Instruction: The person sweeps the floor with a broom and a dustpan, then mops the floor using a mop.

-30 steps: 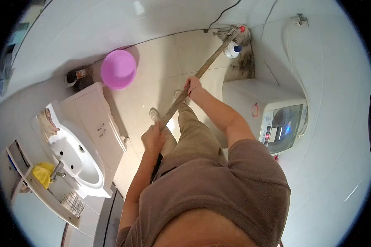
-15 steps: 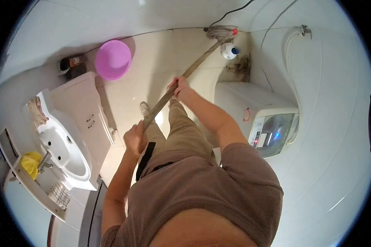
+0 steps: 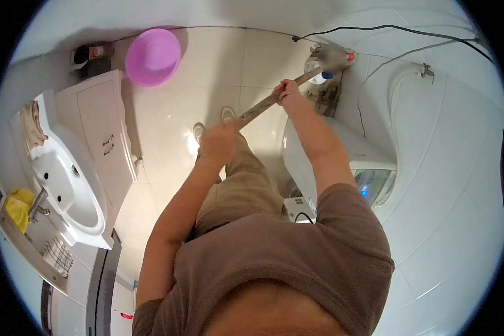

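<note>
My left hand (image 3: 218,143) is closed round the near end of a wooden mop handle (image 3: 257,109); it looks slightly blurred. Farther up the handle, my right hand (image 3: 287,91) is wrapped round it too. The handle slants up to the right, ending in a grey mop head (image 3: 331,57) that is blurred and lies in front of a white bottle (image 3: 318,78) with a blue cap. A red piece (image 3: 350,56) shows at the mop head's right side.
A pink basin (image 3: 153,57) stands on the tiled floor near the wall. At left are a white sink (image 3: 78,187), a cabinet (image 3: 95,117) and a yellow cloth (image 3: 19,209). A washing machine (image 3: 311,148) is at right, with a black cable (image 3: 397,27) and a hose beyond it.
Both hands have moved right with the handle, my right hand also forward. The mop head has shifted right from beside the wall to over the bottle. The view has shifted too.
</note>
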Available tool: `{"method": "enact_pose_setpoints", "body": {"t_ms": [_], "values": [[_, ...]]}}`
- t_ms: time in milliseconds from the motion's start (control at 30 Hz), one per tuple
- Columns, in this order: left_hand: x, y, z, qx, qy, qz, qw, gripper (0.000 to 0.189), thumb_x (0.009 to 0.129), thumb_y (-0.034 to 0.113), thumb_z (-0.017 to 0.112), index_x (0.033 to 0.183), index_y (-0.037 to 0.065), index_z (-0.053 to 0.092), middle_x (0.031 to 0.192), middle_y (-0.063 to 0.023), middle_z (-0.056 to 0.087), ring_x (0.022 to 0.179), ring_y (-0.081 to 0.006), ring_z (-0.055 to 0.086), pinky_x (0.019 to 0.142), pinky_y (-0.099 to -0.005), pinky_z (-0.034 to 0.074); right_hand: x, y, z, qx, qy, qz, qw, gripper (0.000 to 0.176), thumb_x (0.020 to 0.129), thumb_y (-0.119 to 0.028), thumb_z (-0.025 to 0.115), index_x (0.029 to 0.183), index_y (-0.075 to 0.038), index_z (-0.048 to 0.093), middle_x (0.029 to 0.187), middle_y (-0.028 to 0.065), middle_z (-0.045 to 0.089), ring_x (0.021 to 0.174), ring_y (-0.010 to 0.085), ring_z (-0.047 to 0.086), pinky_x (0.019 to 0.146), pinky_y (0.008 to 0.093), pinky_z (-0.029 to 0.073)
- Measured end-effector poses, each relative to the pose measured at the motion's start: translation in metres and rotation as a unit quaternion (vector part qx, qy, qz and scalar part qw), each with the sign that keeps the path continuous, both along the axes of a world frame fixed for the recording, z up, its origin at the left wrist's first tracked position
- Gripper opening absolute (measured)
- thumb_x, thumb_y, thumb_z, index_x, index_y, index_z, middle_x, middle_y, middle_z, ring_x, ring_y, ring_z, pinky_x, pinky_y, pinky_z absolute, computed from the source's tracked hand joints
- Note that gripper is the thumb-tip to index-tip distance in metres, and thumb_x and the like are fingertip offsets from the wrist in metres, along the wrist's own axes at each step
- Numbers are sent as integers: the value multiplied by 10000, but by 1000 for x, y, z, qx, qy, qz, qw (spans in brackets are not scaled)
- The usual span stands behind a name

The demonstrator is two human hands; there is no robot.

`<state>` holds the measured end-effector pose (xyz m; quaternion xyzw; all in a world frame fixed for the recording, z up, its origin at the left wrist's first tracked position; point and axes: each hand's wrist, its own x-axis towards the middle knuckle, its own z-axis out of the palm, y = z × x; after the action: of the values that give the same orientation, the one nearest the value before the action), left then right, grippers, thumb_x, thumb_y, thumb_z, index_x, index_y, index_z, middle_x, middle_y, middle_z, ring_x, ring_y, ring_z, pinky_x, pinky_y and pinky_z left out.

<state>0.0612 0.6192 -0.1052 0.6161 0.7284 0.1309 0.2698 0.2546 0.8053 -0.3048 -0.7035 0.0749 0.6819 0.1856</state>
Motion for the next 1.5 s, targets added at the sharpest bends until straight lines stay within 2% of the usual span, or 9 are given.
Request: {"method": "enact_pose_setpoints", "body": {"t_ms": [233, 433, 500, 667, 900, 1100, 1267, 1367, 1500], "values": [[-84, -123, 45, -128, 52, 64, 988, 291, 724, 124, 583, 1012, 83, 577, 789, -133, 602, 703, -303, 598, 587, -402, 474, -125, -122, 33, 12, 3, 25, 1000, 195, 710, -132, 495, 540, -104, 403, 466, 95, 436, 389, 251, 432, 373, 374, 384], [-100, -220, 89, -193, 36, 159, 968, 359, 758, 175, 572, 1095, 52, 556, 886, -150, 615, 808, -321, 599, 702, -421, 468, -196, -227, 56, -41, 31, 50, 997, 165, 736, -89, 531, 604, -75, 433, 517, 84, 442, 466, 222, 481, 411, 358, 423], [-112, -262, 114, -265, 10, 190, 945, 375, 764, 191, 571, 1111, 54, 540, 964, -165, 613, 885, -331, 591, 750, -411, 469, -216, -259, 64, -82, 25, 15, 996, 162, 720, -18, 604, 826, 5, 483, 581, 87, 466, 437, 212, 469, 418, 332, 456], [-137, -314, 168, -284, 4, 195, 939, 419, 702, 106, 626, 1109, 73, 537, 933, -151, 630, 836, -323, 616, 700, -393, 496, -229, -271, 54, -26, 57, 106, 992, 123, 767, -51, 595, 794, -25, 479, 615, 75, 489, 524, 222, 549, 500, 348, 526], [-203, -263, 269, -248, 105, 67, 961, 308, 707, 57, 616, 1013, 78, 599, 837, -170, 622, 760, -336, 611, 675, -372, 504, -240, -285, 95, -49, 141, 55, 987, 126, 715, -13, 622, 760, -5, 505, 643, 92, 527, 509, 224, 564, 506, 404, 551], [-204, -197, 246, -255, 120, -56, 958, 269, 665, 40, 578, 926, 99, 607, 770, -144, 613, 702, -339, 594, 630, -412, 473, -188, -270, 95, -17, 121, 46, 991, 115, 759, -99, 594, 716, -62, 494, 636, 84, 570, 547, 186, 606, 517, 338, 560], [-182, -179, 193, -239, 64, -69, 966, 234, 680, 95, 569, 913, 91, 592, 764, -154, 609, 740, -351, 587, 655, -437, 462, -118, -253, 70, -14, 55, 14, 998, 129, 768, -160, 579, 729, -73, 492, 609, 68, 544, 431, 149, 476, 316, 231, 358], [-143, -174, 166, -220, 45, -68, 972, 168, 710, 129, 559, 876, 109, 576, 740, -147, 605, 729, -343, 592, 646, -436, 461, -64, -252, 3, -12, -2, -23, 1000, 127, 737, -159, 576, 693, -76, 490, 582, 71, 524, 399, 146, 398, 290, 222, 270], [-83, -159, 169, -270, 37, -41, 961, 201, 696, 125, 590, 894, 93, 568, 761, -135, 608, 737, -331, 593, 647, -422, 461, -2, -219, 16, -51, 77, 50, 994, 73, 736, -76, 516, 747, -10, 487, 617, 95, 494, 476, 176, 458, 358, 279, 322]]}}
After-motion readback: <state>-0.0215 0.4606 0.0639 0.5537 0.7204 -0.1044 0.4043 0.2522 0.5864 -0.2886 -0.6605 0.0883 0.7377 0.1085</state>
